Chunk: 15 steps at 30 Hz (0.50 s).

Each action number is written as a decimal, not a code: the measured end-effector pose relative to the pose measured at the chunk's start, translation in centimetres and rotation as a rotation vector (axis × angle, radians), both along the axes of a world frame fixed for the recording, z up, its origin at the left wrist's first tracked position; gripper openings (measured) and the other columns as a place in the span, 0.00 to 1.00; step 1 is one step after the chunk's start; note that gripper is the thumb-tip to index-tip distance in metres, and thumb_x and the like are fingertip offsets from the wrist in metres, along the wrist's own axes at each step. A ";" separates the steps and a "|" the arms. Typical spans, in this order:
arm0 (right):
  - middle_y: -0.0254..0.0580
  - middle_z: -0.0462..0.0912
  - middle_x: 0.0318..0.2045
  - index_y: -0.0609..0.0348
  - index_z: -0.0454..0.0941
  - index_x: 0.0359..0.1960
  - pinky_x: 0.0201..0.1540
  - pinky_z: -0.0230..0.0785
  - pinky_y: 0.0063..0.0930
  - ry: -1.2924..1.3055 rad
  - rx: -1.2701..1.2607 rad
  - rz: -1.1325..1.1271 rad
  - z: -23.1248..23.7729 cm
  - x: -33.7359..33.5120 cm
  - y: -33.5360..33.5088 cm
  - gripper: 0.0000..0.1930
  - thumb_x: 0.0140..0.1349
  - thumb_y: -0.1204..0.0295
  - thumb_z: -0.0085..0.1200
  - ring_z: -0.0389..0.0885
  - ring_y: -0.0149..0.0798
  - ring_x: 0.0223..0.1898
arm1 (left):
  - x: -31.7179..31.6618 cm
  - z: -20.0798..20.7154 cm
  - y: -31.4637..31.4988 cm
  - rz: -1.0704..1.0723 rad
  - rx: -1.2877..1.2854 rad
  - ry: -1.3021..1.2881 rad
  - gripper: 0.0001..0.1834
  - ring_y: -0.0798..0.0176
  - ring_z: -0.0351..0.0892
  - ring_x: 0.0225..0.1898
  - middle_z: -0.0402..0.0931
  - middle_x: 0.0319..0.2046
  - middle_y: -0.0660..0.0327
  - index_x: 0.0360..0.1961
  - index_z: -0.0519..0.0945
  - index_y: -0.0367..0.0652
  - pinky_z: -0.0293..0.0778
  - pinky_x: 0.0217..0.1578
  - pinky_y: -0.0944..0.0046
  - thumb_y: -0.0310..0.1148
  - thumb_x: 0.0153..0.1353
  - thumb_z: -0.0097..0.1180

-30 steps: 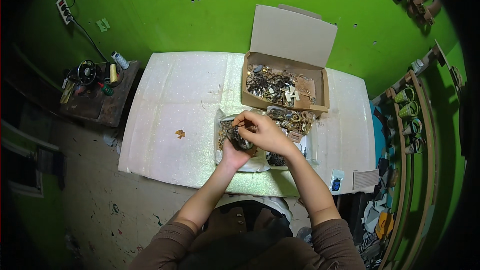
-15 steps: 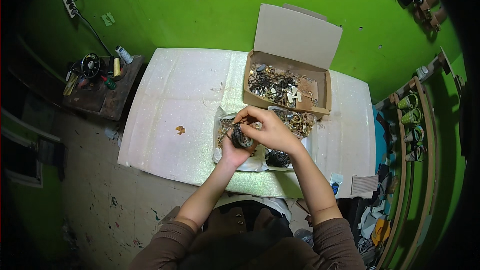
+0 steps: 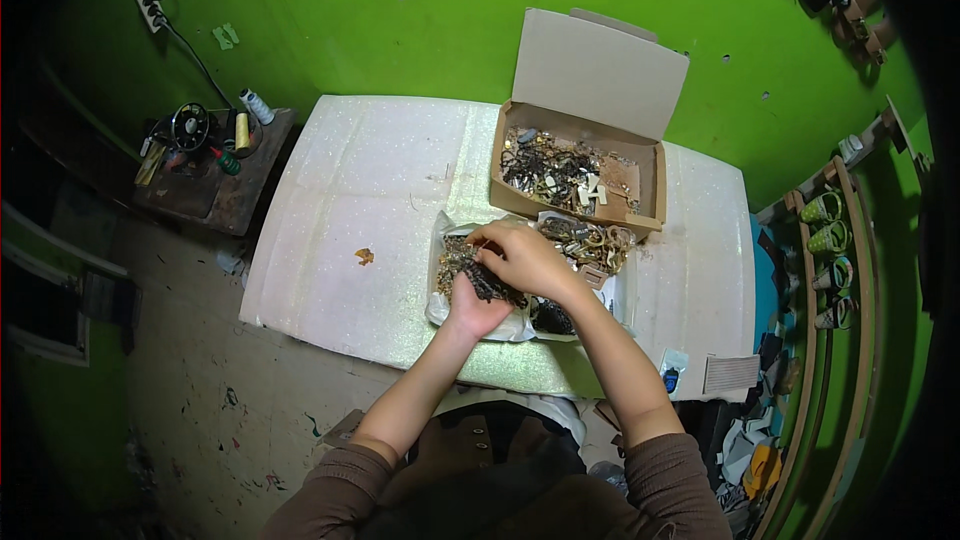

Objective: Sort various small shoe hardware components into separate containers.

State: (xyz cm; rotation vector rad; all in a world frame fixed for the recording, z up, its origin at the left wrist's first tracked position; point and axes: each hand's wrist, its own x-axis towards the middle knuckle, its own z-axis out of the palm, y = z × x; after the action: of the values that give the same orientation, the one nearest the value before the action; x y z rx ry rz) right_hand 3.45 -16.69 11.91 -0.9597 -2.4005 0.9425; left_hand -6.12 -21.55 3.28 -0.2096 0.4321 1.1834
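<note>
My left hand (image 3: 477, 314) is palm up above the left part of a white-lined tray (image 3: 433, 312), cradling a bunch of black beaded strands (image 3: 487, 281). Over it, my right hand (image 3: 527, 258) curls down with its fingers bent, the fingertips close to the bunch. What those fingertips pinch, if anything, is too small to tell. Small gold and brown trinkets (image 3: 450, 270) fill the tray around my left hand. Another black beaded clump (image 3: 552, 316) lies in the tray under my right wrist, and brown and gold ornaments (image 3: 598, 243) lie beyond it.
An open cardboard box (image 3: 652, 212) of mixed trinkets stands behind the tray, lid against the green wall. A brown scrap (image 3: 364, 256) lies on the white table (image 3: 310, 200). Thread spools (image 3: 257, 107) stand on a side table at left; a wooden rack (image 3: 862, 340) with shoes is at right.
The black beaded strands went from a rounded bundle between both hands to a looser spread over my left palm. My right fingers shifted slightly; the view moved a little.
</note>
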 end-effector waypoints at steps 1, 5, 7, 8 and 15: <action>0.48 0.77 0.32 0.62 0.74 0.35 0.41 0.67 0.32 0.037 0.027 -0.054 -0.3 0.2 -0.2 0.10 0.51 0.73 0.49 0.76 0.46 0.36 | -0.2 -1.0 0.1 0.011 0.010 -0.013 0.18 0.61 0.69 0.46 0.70 0.43 0.61 0.43 0.70 0.50 0.62 0.50 0.54 0.45 0.59 0.32; 0.47 0.76 0.33 0.61 0.74 0.36 0.43 0.65 0.33 0.132 0.001 -0.178 -1.4 2.2 -1.7 0.09 0.53 0.73 0.48 0.75 0.46 0.37 | -0.8 -2.3 -0.1 0.122 0.076 -0.112 0.14 0.60 0.71 0.43 0.74 0.37 0.60 0.36 0.73 0.48 0.65 0.47 0.56 0.39 0.59 0.35; 0.47 0.76 0.32 0.62 0.74 0.35 0.43 0.65 0.32 0.153 -0.045 -0.272 -2.1 3.3 -3.2 0.09 0.54 0.73 0.47 0.75 0.45 0.37 | -0.6 -1.5 -0.1 0.190 0.046 -0.120 0.13 0.59 0.72 0.41 0.74 0.36 0.60 0.34 0.73 0.47 0.66 0.46 0.57 0.37 0.59 0.35; 0.47 0.76 0.32 0.62 0.74 0.34 0.42 0.65 0.31 0.165 -0.088 -0.320 -2.6 3.9 -4.1 0.08 0.54 0.72 0.47 0.75 0.45 0.37 | -0.3 -0.9 -0.1 0.252 0.011 -0.125 0.11 0.59 0.72 0.40 0.74 0.34 0.59 0.32 0.73 0.46 0.66 0.46 0.57 0.34 0.59 0.36; 0.44 0.74 0.28 0.62 0.73 0.31 0.34 0.66 0.28 0.094 0.097 -0.413 -5.1 5.1 -7.0 0.09 0.50 0.71 0.54 0.75 0.42 0.31 | 1.1 -0.9 -0.2 0.250 -0.092 -0.167 0.11 0.58 0.72 0.39 0.74 0.33 0.58 0.30 0.73 0.44 0.66 0.45 0.57 0.33 0.59 0.36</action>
State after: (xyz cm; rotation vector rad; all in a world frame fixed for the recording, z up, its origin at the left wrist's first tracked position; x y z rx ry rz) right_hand 8.59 -23.71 6.80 -1.2771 -2.0372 0.6940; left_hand -5.02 -21.78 2.33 -0.4494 0.3202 1.3798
